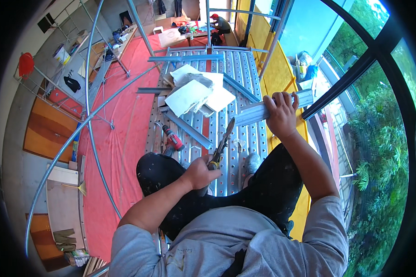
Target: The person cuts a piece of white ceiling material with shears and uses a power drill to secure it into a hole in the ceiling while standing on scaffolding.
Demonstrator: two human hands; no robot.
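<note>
The left hand grips snips; the right hand clasps a metal channel — probably light, stiff, sharp-edged — best held mid-length, away from its ends.

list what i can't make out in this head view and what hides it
Head view, tin snips: handles mostly hidden by the left hand.
Head view, metal channel: the gripped stretch is covered by the right hand; whether the tin snips touch its end can't be told.
Head view, scaffold deck: partly covered by the white board pieces.
Head view, co-worker: too small to tell what their hands hold.
</note>
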